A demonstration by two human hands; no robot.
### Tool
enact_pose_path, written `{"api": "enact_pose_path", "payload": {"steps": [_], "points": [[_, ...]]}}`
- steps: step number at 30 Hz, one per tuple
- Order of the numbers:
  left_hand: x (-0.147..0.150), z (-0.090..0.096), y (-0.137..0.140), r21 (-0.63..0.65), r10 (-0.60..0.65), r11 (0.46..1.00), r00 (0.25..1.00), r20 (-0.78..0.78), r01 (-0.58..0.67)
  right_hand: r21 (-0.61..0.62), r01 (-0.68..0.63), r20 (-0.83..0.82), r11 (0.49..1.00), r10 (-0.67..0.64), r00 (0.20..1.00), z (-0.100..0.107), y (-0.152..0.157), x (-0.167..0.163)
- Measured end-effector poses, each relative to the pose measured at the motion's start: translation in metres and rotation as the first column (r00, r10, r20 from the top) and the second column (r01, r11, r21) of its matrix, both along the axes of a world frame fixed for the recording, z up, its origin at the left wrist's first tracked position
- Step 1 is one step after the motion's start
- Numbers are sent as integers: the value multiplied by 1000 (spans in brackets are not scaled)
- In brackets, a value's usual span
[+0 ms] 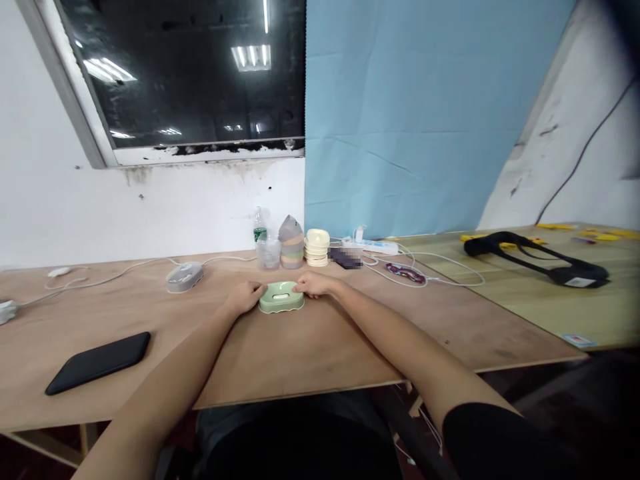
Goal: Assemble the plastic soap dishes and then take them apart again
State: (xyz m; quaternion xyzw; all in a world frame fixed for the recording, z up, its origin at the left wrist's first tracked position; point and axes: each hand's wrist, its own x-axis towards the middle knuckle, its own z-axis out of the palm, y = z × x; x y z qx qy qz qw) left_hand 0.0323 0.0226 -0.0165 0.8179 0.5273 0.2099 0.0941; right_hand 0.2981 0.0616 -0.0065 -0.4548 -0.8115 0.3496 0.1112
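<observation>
A light green oval plastic piece (281, 297), much like a soap dish, rests on the table in front of me. It has a slot in its top and a wavy lower rim. My left hand (246, 297) is closed on its left end, thumb over the edge. At the opposite end my right hand (316, 284) pinches the rim, its fingers curled. A similar grey piece (185, 277) lies off to the left. Behind my hands stand a mixed-colour stack of plastic pieces (291, 247) and a cream stack (317, 248).
A clear bottle (259, 225) and a clear cup (269, 253) stand by the wall. A black flat case (99, 362) lies front left. White cables and a power strip (377, 247) spread at back right. A black headband-like frame (540, 257) lies on the right-hand table.
</observation>
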Motion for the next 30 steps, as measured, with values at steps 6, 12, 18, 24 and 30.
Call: {"api": "enact_pose_path", "payload": {"steps": [6, 12, 18, 24, 30], "points": [[-2, 1, 1, -18, 4, 1000, 1000, 2, -4, 253, 56, 27, 966, -65, 998, 4, -2, -1], [-6, -1, 5, -9, 24, 1000, 1000, 6, -24, 712, 235, -101, 662, -235, 967, 44, 16, -40], [-4, -2, 4, -16, 36, 999, 999, 39, -36, 859, 143, -12, 492, -259, 966, 86, 49, -107], [-4, -4, 5, -14, 21, 1000, 999, 37, -20, 725, 138, 117, 675, -318, 941, 88, 78, -129], [-4, -3, 6, -10, -7, 1000, 1000, 28, 7, 697, 147, 85, 702, -284, 955, 76, 85, -129]]}}
